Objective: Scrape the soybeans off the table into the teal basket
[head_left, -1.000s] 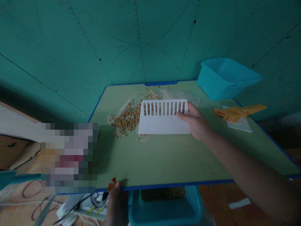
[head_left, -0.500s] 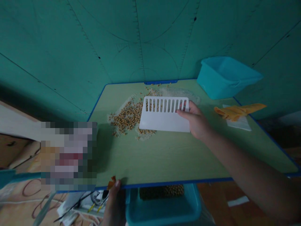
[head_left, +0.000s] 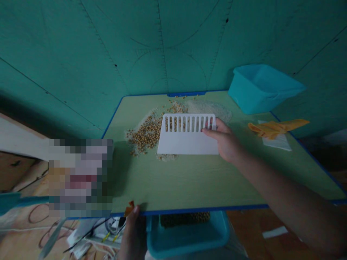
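Note:
My right hand (head_left: pixel 226 141) grips the right end of a white slotted scraper (head_left: pixel 187 139), held upright on the green table (head_left: pixel 189 180). A spread of tan beans (head_left: pixel 148 133) mixed with fine pale grains lies to the left of and behind the scraper. My left hand (head_left: pixel 134 234) sits below the table's front edge, its fingers against a teal bin (head_left: pixel 187 238) that holds beans. A small orange scrap (head_left: pixel 129 208) lies at the edge by that hand.
An empty teal tub (head_left: pixel 260 88) stands at the table's back right. An orange cloth (head_left: pixel 276 128) lies on a white paper near the right edge. Cables and clutter cover the floor at lower left. A teal wall backs the table.
The scraper has shifted slightly left and towards me, pushing a little of the grain along. The left hand has stayed at the bin.

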Available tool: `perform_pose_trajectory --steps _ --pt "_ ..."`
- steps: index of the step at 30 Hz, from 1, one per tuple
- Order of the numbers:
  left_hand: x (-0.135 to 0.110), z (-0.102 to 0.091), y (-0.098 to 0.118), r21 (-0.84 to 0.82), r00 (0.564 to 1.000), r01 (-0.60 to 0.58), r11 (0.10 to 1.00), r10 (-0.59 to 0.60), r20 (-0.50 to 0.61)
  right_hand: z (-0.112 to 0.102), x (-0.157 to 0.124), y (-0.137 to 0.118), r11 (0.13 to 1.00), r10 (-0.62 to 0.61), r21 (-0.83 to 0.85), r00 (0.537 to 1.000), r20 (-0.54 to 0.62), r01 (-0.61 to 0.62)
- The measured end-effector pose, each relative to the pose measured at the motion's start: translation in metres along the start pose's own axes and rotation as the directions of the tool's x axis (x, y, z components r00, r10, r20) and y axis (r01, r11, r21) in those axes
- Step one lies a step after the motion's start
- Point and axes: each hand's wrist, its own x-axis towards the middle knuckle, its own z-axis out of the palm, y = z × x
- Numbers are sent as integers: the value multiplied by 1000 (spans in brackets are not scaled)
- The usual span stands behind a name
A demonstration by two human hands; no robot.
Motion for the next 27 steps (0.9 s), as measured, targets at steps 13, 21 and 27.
perform_pose_trajectory --steps 13,21,27 --pt "0 2 -1 -19 1000 5 1000 -5 20 4 -3 -3 998 60 -5 998 -15 -60" --pt "-2 3 1 -44 1000 10 999 -9 26 6 -7 -4 992 124 30 991 54 -126" --pt "-1 4 0 -29 1000 -5 1000 6 26 8 -9 -3 990 141 8 987 71 -142"
